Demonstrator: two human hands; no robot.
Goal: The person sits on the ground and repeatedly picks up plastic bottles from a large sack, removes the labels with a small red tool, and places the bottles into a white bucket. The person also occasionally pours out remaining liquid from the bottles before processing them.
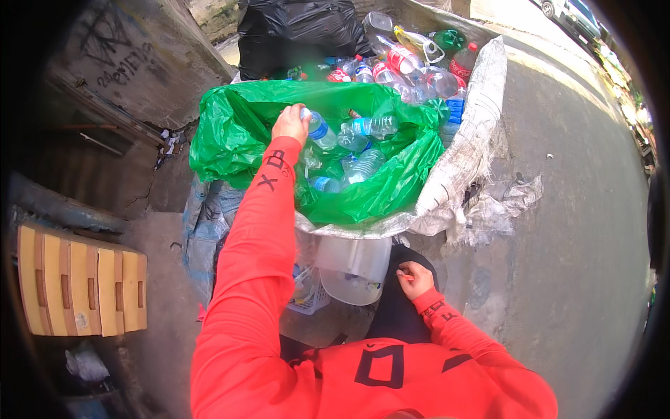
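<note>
My left hand [291, 124] reaches over a spread green plastic bag [366, 207] and grips a clear plastic bottle with a blue label [321, 132] at its upper end. The bottle slants down into the bag's opening. Inside lie several other clear bottles, among them a blue-labelled bottle [374, 127] and a ribbed bottle [365, 166]. Down by my dark-trousered leg [405, 314], my right hand [416, 280] is closed around a small orange-red object [404, 275], mostly hidden by the fingers.
A white woven sack [463, 131] surrounds the green bag and more bottles [400, 58]. Behind stands a black plastic bag [303, 31]. Below the sack's rim are a translucent plastic bin [352, 262] and a white basket [314, 302]. A drawer unit [84, 283] is at left.
</note>
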